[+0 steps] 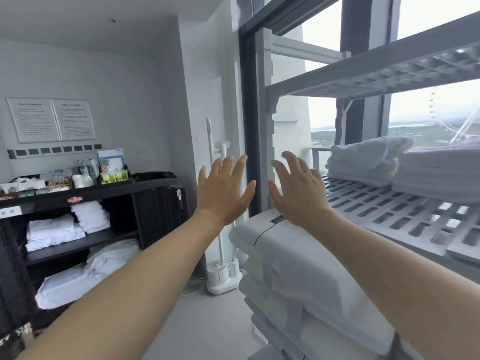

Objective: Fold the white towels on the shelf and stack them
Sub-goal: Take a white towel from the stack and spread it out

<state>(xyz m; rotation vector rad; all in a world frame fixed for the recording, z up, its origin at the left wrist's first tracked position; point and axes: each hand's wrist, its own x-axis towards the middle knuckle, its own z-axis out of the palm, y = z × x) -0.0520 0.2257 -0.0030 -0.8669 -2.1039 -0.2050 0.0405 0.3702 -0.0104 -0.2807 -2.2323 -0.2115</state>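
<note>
White towels lie on a grey slotted shelf point(389, 211) at the right. A rumpled, loosely folded pile point(363, 159) sits at the far end, and a neat flat stack point(439, 172) lies right of it. My left hand point(223, 193) and my right hand point(298, 190) are both raised in front of me with fingers spread and straight, palms facing away. They hold nothing and hang in the air left of the shelf, well short of the towels.
An upper shelf board point(376, 74) hangs above the towels. Below my right arm stand stacked white wrapped packages point(293, 268). A white garment steamer point(220, 255) stands by the wall. A black cart point(85, 229) with linens and supplies is at the left.
</note>
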